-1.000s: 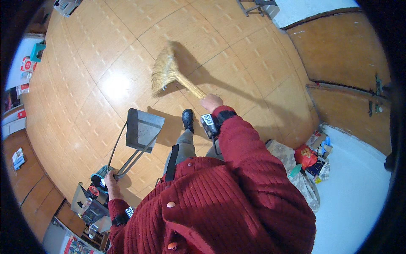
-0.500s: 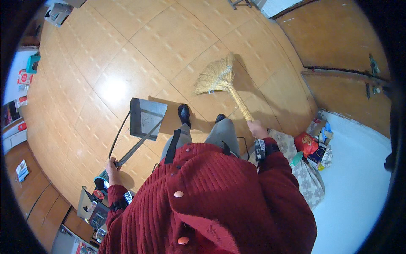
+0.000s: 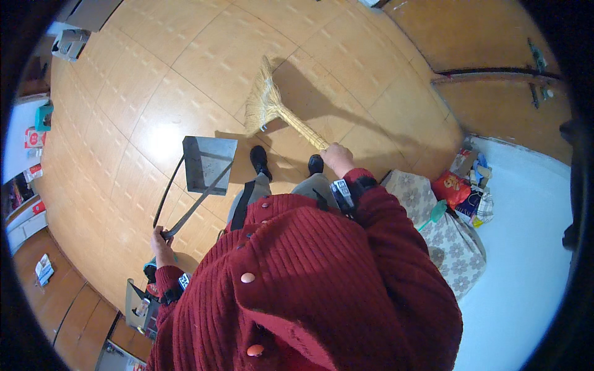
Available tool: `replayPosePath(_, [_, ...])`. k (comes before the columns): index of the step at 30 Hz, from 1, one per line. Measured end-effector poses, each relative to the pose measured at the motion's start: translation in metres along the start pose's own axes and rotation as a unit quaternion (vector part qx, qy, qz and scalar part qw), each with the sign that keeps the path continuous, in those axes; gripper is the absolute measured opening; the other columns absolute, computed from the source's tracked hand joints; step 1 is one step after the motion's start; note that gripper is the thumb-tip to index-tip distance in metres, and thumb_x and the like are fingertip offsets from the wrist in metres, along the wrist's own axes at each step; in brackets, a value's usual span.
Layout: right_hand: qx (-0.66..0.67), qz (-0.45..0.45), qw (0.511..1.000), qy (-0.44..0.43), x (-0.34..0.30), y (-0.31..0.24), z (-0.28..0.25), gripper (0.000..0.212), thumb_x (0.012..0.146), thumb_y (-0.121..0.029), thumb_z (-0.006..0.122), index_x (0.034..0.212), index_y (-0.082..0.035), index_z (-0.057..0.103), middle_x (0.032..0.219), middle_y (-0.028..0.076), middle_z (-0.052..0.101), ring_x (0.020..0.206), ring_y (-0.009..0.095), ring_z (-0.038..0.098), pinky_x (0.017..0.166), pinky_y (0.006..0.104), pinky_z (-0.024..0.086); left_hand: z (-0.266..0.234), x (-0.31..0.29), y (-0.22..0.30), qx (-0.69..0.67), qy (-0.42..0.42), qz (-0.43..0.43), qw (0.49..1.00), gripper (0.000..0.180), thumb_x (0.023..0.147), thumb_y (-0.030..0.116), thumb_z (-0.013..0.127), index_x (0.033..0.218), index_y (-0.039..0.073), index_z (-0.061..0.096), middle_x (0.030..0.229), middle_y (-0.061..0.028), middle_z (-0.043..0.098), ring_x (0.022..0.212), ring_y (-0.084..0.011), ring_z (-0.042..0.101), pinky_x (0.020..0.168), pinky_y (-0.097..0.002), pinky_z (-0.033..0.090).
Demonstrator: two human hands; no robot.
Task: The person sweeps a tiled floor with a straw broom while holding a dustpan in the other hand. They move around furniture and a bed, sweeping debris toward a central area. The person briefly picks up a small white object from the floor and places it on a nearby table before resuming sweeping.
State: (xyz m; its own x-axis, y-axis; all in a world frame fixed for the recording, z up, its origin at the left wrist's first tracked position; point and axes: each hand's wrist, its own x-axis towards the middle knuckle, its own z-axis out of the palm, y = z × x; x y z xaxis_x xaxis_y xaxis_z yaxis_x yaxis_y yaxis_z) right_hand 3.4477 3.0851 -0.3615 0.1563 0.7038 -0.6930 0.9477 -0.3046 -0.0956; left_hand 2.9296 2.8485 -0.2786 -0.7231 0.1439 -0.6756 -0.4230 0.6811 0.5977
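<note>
My right hand (image 3: 338, 159) is wrapped round the handle of a straw broom (image 3: 283, 114). The broom's fan of bristles points to the far left, and its shadow falls on the tiles to its right. My left hand (image 3: 163, 245) grips the end of the long dark handle of a metal dustpan (image 3: 210, 164). That dustpan's grey pan is in front of my left foot, a little left of it. The broom head is beyond the pan and to its right, apart from it.
Glossy tan floor tiles (image 3: 204, 68) spread ahead. Wooden cabinet doors (image 3: 470, 37) stand at the far right. A flower-patterned cloth (image 3: 451, 247), a red bag (image 3: 451, 188) and a green fly swatter (image 3: 438, 211) lie right of me, beside a white surface (image 3: 526, 247). A grey box (image 3: 70, 44) is far left.
My right hand has swung the broom leftward, toward the dustpan, and its bristles have turned to the left. My left hand still holds the dustpan, which stays about where it was beside me.
</note>
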Motion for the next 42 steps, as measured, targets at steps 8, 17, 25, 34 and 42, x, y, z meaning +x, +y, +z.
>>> replayPosePath(8, [-0.018, 0.11, 0.992, -0.05, 0.037, 0.194, -0.001, 0.043, 0.074, -0.037, 0.045, 0.095, -0.003, 0.061, 0.101, 0.02, 0.058, 0.095, 0.034, 0.055, 0.082, 0.0408, 0.043, 0.018, -0.031, 0.01, 0.025, 0.022, 0.047, 0.998, 0.022, 0.072, 0.03, 0.058, 0.083, 0.013, 0.053, 0.073, -0.0018, 0.051, 0.072, -0.0144, 0.052, 0.066, -0.0335, 0.042])
replayPosePath(17, [-0.121, -0.031, 0.991, 0.042, 0.018, 0.296, -0.062, 0.041, 0.08, -0.04, 0.044, 0.087, -0.004, 0.062, 0.082, 0.02, 0.061, 0.079, 0.035, 0.059, 0.072, 0.0438, 0.046, 0.027, -0.064, 0.015, 0.029, 0.06, 0.063, 0.996, 0.026, 0.072, 0.032, 0.058, 0.087, 0.011, 0.052, 0.075, -0.0036, 0.05, 0.071, -0.0171, 0.051, 0.064, -0.0353, 0.041])
replayPosePath(25, [0.011, -0.089, 0.996, -0.012, 0.004, 0.236, -0.033, 0.04, 0.079, -0.039, 0.046, 0.08, -0.002, 0.061, 0.08, 0.021, 0.059, 0.076, 0.037, 0.058, 0.066, 0.045, 0.045, 0.04, -0.098, 0.014, 0.026, 0.054, 0.069, 0.996, 0.029, 0.076, 0.036, 0.055, 0.092, 0.012, 0.051, 0.079, -0.003, 0.05, 0.073, -0.0169, 0.051, 0.066, -0.0361, 0.041])
replayPosePath(34, [0.085, 0.078, 0.991, -0.074, 0.051, 0.305, -0.032, 0.045, 0.073, -0.042, 0.051, 0.09, -0.002, 0.062, 0.09, 0.022, 0.06, 0.086, 0.035, 0.058, 0.075, 0.0431, 0.045, 0.07, -0.135, 0.023, 0.029, 0.045, 0.075, 0.996, 0.027, 0.076, 0.033, 0.056, 0.089, 0.01, 0.052, 0.077, -0.0038, 0.05, 0.073, -0.0179, 0.051, 0.069, -0.0387, 0.041])
replayPosePath(42, [0.005, -0.065, 0.994, 0.084, 0.005, 0.337, -0.058, 0.042, 0.077, -0.041, 0.051, 0.074, 0.0, 0.06, 0.077, 0.022, 0.06, 0.075, 0.038, 0.058, 0.067, 0.0443, 0.046, 0.079, -0.137, 0.028, 0.02, 0.026, 0.085, 0.996, 0.022, 0.074, 0.031, 0.058, 0.075, 0.012, 0.049, 0.067, -0.0022, 0.049, 0.066, -0.0171, 0.05, 0.068, -0.0387, 0.042])
